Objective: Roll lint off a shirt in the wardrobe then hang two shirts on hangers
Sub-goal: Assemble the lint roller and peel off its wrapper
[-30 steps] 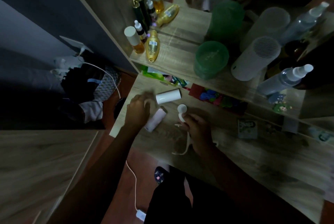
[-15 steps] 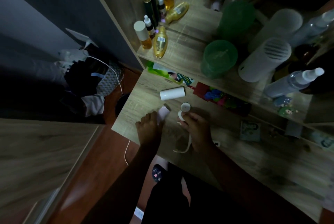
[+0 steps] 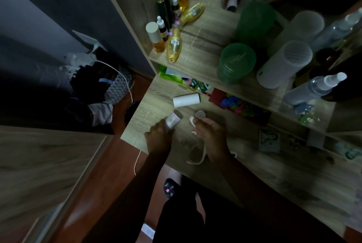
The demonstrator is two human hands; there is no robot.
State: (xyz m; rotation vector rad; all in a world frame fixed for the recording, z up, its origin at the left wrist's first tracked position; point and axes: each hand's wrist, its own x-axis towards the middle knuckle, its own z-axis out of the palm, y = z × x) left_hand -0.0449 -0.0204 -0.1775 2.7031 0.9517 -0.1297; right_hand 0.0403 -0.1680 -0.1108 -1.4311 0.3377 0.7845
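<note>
Pale wood-grain laminate makes up the dressing table (image 3: 274,174) under your hands, and the light is dim. Your left hand (image 3: 158,137) is curled around a small pink cylindrical roll with a green label (image 3: 173,120), near the table's left edge; the roll's grey end tilts up and away from you. Your right hand (image 3: 210,135) sits just beside it, fingers pinched on a white plastic lint-roller handle (image 3: 193,123), whose looped lower end (image 3: 197,159) curves out below your palm. The handle and the pink roll are close but apart.

Just beyond your fingertips a small round white cap (image 3: 200,114) lies flat on the table. Farther toward the back edge a white cylindrical tube (image 3: 186,100) lies on its side, well clear of both hands.

A raised wooden shelf (image 3: 195,56) runs along the back of the table. At its left end stand amber and dark bottles (image 3: 166,27), with a golden bottle (image 3: 174,47) lying on its side. Toward the middle sits a translucent green lidded tub (image 3: 236,62), and to its right a white cylindrical device with a slotted top (image 3: 284,64), then a clear spray bottle (image 3: 313,90).

No shirt can be made out, though dark cloth and bags (image 3: 98,90) are heaped on the floor to the left.
</note>
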